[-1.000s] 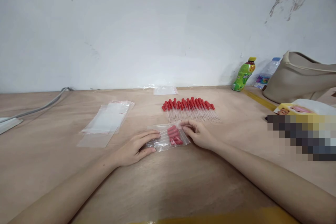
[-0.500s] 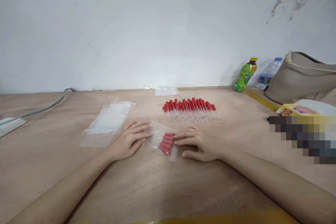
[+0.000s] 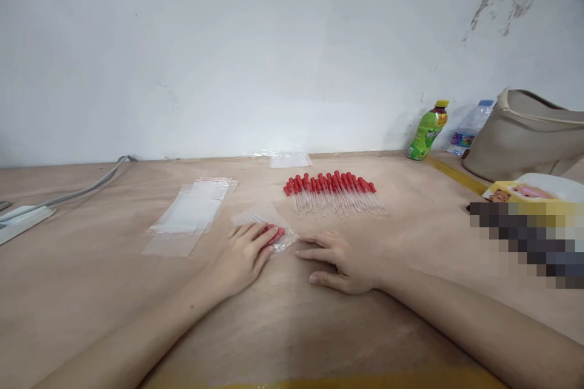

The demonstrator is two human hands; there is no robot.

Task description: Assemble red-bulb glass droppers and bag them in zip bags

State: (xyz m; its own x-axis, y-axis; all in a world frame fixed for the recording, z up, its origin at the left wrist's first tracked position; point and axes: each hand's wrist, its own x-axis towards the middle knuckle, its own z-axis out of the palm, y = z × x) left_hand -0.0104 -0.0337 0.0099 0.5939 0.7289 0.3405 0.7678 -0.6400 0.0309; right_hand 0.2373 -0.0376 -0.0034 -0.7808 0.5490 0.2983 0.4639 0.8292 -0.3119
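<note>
A small clear plastic bag (image 3: 285, 242) holding several droppers with red rubber bulbs lies on the table in front of me. My left hand (image 3: 249, 252) curls over it, fingers on the red bulbs (image 3: 278, 233) and thumb at the near side, partly hiding them. The thin clear stems (image 3: 258, 218) show beyond my fingers. By the bag's crumpled right end, my right hand (image 3: 340, 261) rests with fingers outstretched, holding nothing; the fingertips are close to the plastic, and I cannot tell if they touch. Behind it lies a row of loose red-bulbed droppers (image 3: 335, 191).
Left of my hands lies a stack of flat clear bags (image 3: 189, 213); more bags (image 3: 291, 160) lie by the wall. A grey cable (image 3: 86, 185) runs at far left. A green bottle (image 3: 427, 130), a clear bottle (image 3: 472, 127), a beige bag (image 3: 515, 140) and a yellow pack (image 3: 524, 191) stand right.
My left hand has moved right onto the bag and now covers the red bulbs. The bag has shifted left and its right end is crumpled. My right hand has stayed nearly in place.
</note>
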